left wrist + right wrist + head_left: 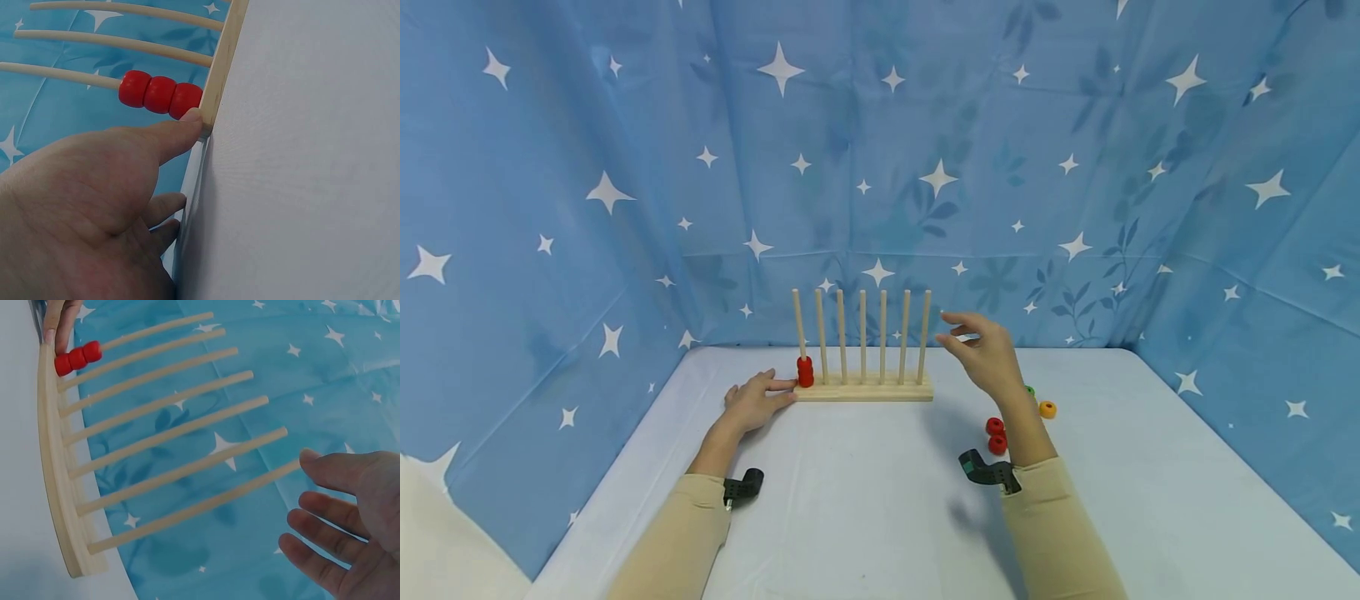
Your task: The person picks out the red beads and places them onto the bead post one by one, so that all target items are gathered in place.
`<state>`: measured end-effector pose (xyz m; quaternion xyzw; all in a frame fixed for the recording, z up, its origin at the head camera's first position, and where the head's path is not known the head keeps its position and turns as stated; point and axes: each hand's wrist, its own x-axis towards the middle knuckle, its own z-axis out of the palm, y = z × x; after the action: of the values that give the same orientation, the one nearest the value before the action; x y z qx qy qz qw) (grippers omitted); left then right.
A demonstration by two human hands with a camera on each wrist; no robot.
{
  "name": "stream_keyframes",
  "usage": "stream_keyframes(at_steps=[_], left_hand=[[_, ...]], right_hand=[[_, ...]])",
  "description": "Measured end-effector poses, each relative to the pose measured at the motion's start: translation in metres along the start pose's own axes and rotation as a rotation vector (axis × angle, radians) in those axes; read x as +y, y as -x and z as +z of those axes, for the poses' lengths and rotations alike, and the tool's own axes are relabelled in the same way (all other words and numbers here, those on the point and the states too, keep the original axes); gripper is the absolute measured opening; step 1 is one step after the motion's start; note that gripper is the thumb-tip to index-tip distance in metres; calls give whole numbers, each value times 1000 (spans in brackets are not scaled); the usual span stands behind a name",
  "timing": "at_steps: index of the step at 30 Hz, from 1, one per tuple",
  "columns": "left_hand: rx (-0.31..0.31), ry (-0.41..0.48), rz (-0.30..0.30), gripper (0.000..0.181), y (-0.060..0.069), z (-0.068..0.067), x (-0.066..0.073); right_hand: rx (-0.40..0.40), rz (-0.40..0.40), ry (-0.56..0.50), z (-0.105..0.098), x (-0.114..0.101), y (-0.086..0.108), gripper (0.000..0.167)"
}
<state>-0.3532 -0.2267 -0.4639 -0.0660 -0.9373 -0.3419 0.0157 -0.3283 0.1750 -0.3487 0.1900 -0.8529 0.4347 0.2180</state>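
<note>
A wooden peg rack (865,392) with several upright pegs stands toward the back of the table. Three red beads (160,94) are stacked on its leftmost peg, down at the base. My left hand (756,402) holds the left end of the base between thumb and fingers, beside those beads. Raised off the table, my right hand (987,350) is just right of the rightmost peg (200,505), with thumb and fingers apart and nothing between them. In the right wrist view its thumb appears close to that peg's tip; whether they touch I cannot tell.
Loose red beads (997,445) lie on the white table (865,500) beside my right forearm. An orange bead (1047,409) and a partly hidden green bead (1030,390) lie beyond it. A blue star-patterned curtain (880,167) encloses the back and sides.
</note>
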Motion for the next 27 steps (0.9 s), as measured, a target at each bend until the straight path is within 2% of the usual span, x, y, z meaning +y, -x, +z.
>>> stream_keyframes(at_steps=[10,20,27], left_hand=[[0,5,-4,40,1,-1,1],[3,-4,-15,40,0,-2,1],[-1,-5,-17,40,1,-1,2]], right_hand=[[-61,38,5,-16,22,2,38],[-75,69,25,-27,37,3,42],[-147,105,33,-32,47,9,43]])
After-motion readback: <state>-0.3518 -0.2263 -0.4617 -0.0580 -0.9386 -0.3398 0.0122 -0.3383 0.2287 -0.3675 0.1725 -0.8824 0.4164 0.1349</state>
